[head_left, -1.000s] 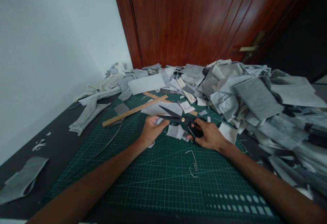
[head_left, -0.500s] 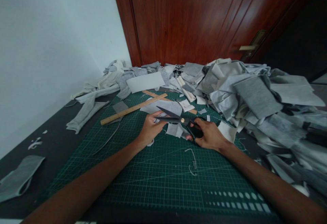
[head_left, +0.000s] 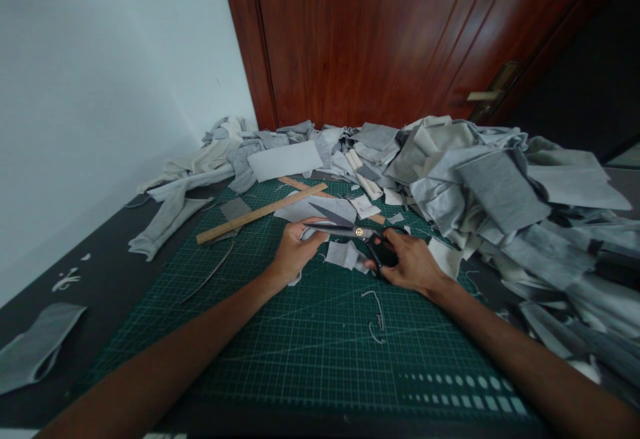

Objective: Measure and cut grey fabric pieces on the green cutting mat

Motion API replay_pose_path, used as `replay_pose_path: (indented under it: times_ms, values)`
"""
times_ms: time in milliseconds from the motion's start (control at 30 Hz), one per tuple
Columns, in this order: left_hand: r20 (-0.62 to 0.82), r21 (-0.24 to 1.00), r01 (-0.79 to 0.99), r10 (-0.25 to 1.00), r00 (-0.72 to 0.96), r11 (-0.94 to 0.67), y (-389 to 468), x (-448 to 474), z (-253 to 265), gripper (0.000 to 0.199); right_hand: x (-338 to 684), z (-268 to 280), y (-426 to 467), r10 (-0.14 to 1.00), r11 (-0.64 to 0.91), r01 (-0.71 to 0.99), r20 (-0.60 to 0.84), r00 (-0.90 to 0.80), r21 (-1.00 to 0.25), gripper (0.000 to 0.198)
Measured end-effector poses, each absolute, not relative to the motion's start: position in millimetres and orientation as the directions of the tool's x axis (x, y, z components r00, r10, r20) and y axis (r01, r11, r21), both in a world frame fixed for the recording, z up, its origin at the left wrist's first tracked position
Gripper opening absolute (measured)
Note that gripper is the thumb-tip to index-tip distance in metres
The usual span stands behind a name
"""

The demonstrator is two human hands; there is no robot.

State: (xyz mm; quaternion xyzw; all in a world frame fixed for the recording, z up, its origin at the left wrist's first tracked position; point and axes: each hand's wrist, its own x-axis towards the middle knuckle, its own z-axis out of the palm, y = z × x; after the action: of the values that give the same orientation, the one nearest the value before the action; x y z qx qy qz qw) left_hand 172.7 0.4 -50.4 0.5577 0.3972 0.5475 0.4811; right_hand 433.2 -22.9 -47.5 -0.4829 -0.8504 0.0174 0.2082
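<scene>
My right hand point(head_left: 407, 260) is closed round the black handles of a pair of scissors point(head_left: 345, 229). The blades are parted and point left, towards my other hand. My left hand point(head_left: 293, 250) pinches a piece of light fabric point(head_left: 314, 231), mostly covered by fingers and the lower blade; a pale loop of it hangs below the palm. Behind the blades a flat pale grey cloth piece point(head_left: 295, 207) lies on the green cutting mat point(head_left: 280, 352). Under the scissors sits a small crumpled grey scrap point(head_left: 345, 255).
Two wooden rulers point(head_left: 260, 214) cross beyond my hands. Heaped grey and cream fabric point(head_left: 505, 192) fills the right and back, against a brown door point(head_left: 350, 39). A white wall point(head_left: 125, 79) bounds the left. Thread scraps point(head_left: 379, 319) and a folded grey cloth point(head_left: 40, 345) lie nearer.
The scissors have tilted and shifted very slightly, with the blades still parted. Both hands stay in nearly the same place.
</scene>
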Motion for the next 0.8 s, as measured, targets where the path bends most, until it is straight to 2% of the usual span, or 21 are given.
replay_pose_path:
  times_ms: [533,800]
  values:
    - [0.186,0.976,-0.125,0.981,0.056,-0.178,-0.7,175.5,-45.4,0.025,431.6,-44.9,-23.9,0.834,0.521,0.824,0.334,-0.438,-0.22,0.03]
    - [0.233,0.968,-0.109,0.971,0.057,-0.226,-1.6,175.9,-43.6,0.02,431.1,-46.3,-23.9,0.824,0.528,0.823,0.358,-0.438,-0.21,0.025]
